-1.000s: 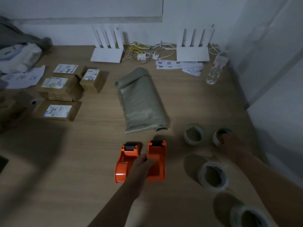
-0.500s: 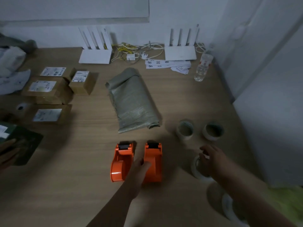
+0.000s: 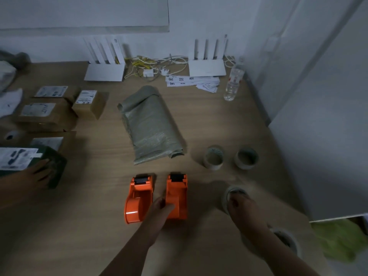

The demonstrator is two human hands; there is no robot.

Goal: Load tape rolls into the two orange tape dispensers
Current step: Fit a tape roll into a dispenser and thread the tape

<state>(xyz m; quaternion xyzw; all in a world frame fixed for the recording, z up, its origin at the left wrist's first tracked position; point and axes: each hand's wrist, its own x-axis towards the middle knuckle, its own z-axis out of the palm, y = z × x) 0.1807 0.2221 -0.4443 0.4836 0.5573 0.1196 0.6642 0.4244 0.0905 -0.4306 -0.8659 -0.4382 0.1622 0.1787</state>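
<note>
Two orange dispensers (image 3: 139,198) (image 3: 177,196), four tape rolls (image 3: 214,157) (image 3: 247,157) (image 3: 229,196) (image 3: 286,240), two hands (image 3: 161,212) (image 3: 241,210).

Dim bluish light, soft shadows on the table (image 3: 99,226), blurred, bowed edges

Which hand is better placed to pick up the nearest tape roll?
The right hand: its fingers already rest on the tape roll. The left hand is on the right dispenser.
</note>
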